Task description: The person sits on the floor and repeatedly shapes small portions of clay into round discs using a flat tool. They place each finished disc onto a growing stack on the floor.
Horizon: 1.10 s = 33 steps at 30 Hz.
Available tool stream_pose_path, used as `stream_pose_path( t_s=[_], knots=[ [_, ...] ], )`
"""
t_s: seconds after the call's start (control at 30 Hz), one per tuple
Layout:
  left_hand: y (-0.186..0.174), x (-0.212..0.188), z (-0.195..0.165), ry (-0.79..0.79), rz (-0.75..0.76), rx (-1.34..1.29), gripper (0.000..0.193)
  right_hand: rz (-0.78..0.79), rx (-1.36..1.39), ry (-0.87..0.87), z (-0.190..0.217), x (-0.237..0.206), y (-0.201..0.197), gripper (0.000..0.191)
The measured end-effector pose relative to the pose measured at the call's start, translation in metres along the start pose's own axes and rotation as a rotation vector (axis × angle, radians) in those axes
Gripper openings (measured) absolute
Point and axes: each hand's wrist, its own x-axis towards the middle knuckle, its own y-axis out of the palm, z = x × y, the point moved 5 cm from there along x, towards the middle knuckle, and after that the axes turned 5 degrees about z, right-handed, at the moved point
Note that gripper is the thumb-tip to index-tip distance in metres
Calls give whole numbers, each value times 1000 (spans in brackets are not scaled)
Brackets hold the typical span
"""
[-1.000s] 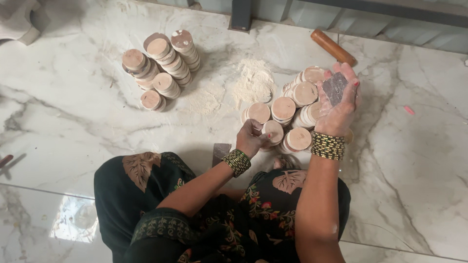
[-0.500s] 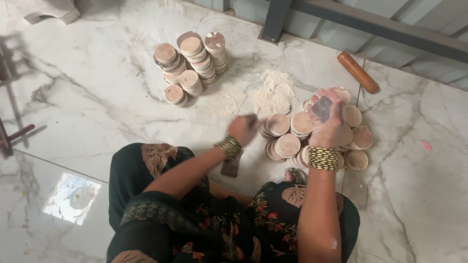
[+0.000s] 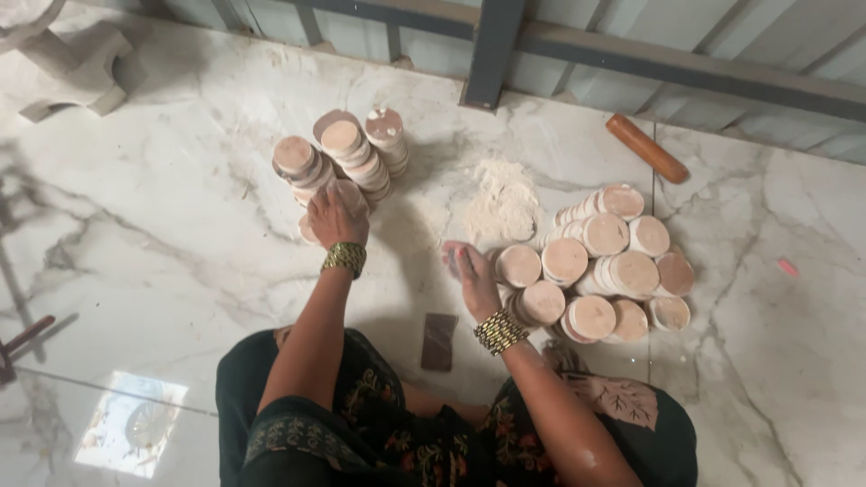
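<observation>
Two disc stacks [image 3: 347,158] — left hand [image 3: 336,216] touching.

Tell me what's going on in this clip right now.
A person sits on a marble floor between two groups of stacked round wooden discs. The left hand rests on a disc at the left stacks; whether it grips one cannot be told. The right hand is open and empty beside the right stacks. A heap of pale powder lies between the groups, a wooden rolling pin lies near the wall, and a small dark rectangular piece lies by the knees.
</observation>
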Motion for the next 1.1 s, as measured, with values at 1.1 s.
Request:
stream_pose_path(
  t_s=[1.1],
  knots=[
    [22, -117, -103, -245, 268, -1148, 15, -124, -424, -301, 33, -8, 25, 67]
  ],
)
